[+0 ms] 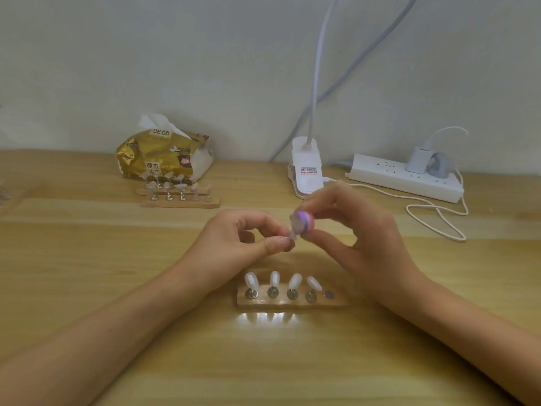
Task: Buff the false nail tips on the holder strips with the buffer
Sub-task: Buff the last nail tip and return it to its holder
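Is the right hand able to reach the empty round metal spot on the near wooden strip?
Probably yes: nothing covers the empty round metal spot on the near wooden strip, and the right hand is close by, though it grips the pink-and-purple buffer.

The table (87,259) is pale wood grain, glossy enough to mirror light near its front edge. The holder strip (336,301) there is wood set with shiny metal discs (329,294); its nail tips (251,280) are glossy, translucent plastic. The buffer (306,222) looks matt, though blurred. Along the back edge, the tissue pack (152,153) is crinkled shiny film and the power strip (389,177) smooth white plastic.
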Motion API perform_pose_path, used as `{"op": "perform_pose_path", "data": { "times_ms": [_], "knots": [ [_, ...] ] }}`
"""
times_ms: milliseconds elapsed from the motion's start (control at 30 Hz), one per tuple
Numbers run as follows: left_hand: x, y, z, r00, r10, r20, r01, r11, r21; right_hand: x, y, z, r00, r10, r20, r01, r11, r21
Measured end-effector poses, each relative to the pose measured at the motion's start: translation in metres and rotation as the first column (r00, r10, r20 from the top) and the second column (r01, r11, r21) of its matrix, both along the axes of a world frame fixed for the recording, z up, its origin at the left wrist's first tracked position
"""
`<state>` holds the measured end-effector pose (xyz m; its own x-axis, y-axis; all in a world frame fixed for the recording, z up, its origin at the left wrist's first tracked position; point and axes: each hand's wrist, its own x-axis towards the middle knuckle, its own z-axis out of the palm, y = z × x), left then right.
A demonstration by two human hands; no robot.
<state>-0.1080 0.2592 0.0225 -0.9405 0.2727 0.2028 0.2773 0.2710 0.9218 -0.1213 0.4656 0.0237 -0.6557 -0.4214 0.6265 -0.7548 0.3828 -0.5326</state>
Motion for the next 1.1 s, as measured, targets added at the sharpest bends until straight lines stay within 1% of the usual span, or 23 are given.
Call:
{"op": "perform_pose_path", "data": {
  "times_ms": [67, 100, 167, 233, 300, 333, 400, 467, 533, 567, 633, 667, 700, 767, 800, 867, 900, 967, 1000, 1067, 1100],
  "knots": [
    [0.0, 0.0004, 0.0, 1.0, 0.008, -0.007, -0.008, 1.0, 0.005, 0.0006, -0.0003, -0.0013, 0.998, 0.01, 0.062, -0.014, 0.998, 0.062],
    [0.0003, 0.0007, 0.0004, 1.0, 0.013, -0.006, -0.013, 1.0, 0.015, 0.0011, -0.0002, -0.0019, 0.996, 0.009, 0.086, -0.015, 0.998, 0.063],
    [-0.0006, 0.0009, 0.0005, 1.0, 0.025, -0.002, -0.025, 1.0, 0.011, 0.0012, -0.0011, -0.0007, 0.999, -0.003, 0.034, 0.003, 1.0, 0.004],
    [-0.0005, 0.0015, 0.0005, 1.0, 0.029, -0.009, -0.029, 1.0, -0.01, -0.0007, -0.0013, 0.0, 1.0, 0.008, -0.025, -0.007, 1.0, 0.03],
    [0.0002, 0.0017, 0.0013, 0.999, 0.031, -0.01, -0.031, 0.999, -0.013, -0.0017, 0.0007, -0.0009, 0.999, 0.016, 0.036, -0.019, 0.995, 0.097],
    [0.0006, 0.0015, 0.0019, 0.999, 0.034, -0.009, -0.034, 0.999, -0.006, -0.0013, 0.0017, -0.0014, 0.998, 0.011, 0.057, -0.017, 0.995, 0.099],
    [0.0011, 0.0009, 0.0029, 0.999, 0.039, -0.009, -0.039, 0.999, -0.008, -0.0004, 0.0008, -0.0016, 1.0, -0.008, 0.013, 0.008, 0.999, 0.033],
    [0.0017, 0.0012, 0.0031, 0.999, 0.038, -0.01, -0.038, 0.999, -0.016, -0.0006, -0.001, -0.0019, 0.999, -0.007, -0.043, 0.008, 0.999, 0.032],
    [0.0019, 0.0019, 0.0031, 0.999, 0.043, -0.009, -0.043, 0.999, -0.01, -0.0012, -0.0004, -0.0027, 1.0, 0.006, 0.009, -0.006, 0.996, 0.086],
    [0.0021, 0.0023, 0.0033, 0.999, 0.046, -0.005, -0.046, 0.999, -0.008, -0.0011, 0.0008, -0.0027, 1.0, 0.004, 0.026, -0.006, 0.997, 0.081],
    [0.002, 0.0019, 0.0038, 0.999, 0.047, -0.005, -0.047, 0.999, -0.018, -0.0004, 0.0014, -0.002, 1.0, -0.009, -0.02, 0.009, 1.0, -0.002],
    [0.0019, 0.0015, 0.0037, 0.999, 0.045, -0.006, -0.045, 0.999, -0.021, -0.0004, 0.0011, -0.0016, 0.999, -0.007, -0.047, 0.007, 1.0, -0.013],
    [0.002, 0.0016, 0.0034, 0.999, 0.044, -0.005, -0.044, 0.999, -0.019, -0.0001, 0.0003, -0.0019, 0.999, 0.002, -0.042, -0.001, 1.0, 0.009],
    [0.0017, 0.0023, 0.0029, 0.999, 0.053, -0.006, -0.053, 0.998, -0.013, 0.0002, 0.0002, -0.0028, 0.999, 0.01, 0.048, -0.013, 0.998, 0.06],
    [0.0016, 0.0025, 0.0025, 0.999, 0.054, -0.006, -0.054, 0.998, -0.018, 0.0006, 0.0005, -0.0031, 0.999, 0.002, 0.054, -0.005, 0.999, 0.049],
    [0.0014, 0.0018, 0.0022, 0.999, 0.047, -0.012, -0.048, 0.998, -0.039, 0.0001, 0.0008, -0.0031, 1.0, -0.017, -0.012, 0.017, 1.0, 0.006],
    [0.0015, 0.0017, 0.0022, 0.999, 0.045, -0.012, -0.045, 0.998, -0.043, 0.0002, 0.0007, -0.0029, 1.0, -0.014, -0.013, 0.015, 1.0, 0.013],
    [0.0017, 0.0021, 0.0025, 0.999, 0.042, -0.011, -0.042, 0.999, -0.032, 0.0012, 0.0011, -0.0023, 0.997, 0.008, 0.071, -0.012, 0.999, 0.048],
    [0.0017, 0.0023, 0.0025, 0.999, 0.045, -0.008, -0.046, 0.999, -0.025, 0.0016, 0.0013, -0.0026, 0.997, 0.01, 0.081, -0.013, 0.999, 0.043],
    [0.0018, 0.0021, 0.0028, 0.998, 0.056, -0.004, -0.056, 0.998, -0.028, 0.0016, 0.0013, -0.0022, 1.0, -0.011, 0.019, 0.011, 1.0, 0.001],
    [0.0021, 0.002, 0.0031, 0.998, 0.058, -0.003, -0.058, 0.998, -0.034, 0.0013, 0.0012, -0.0018, 1.0, -0.01, 0.003, 0.01, 1.0, 0.006]
  ]
}}
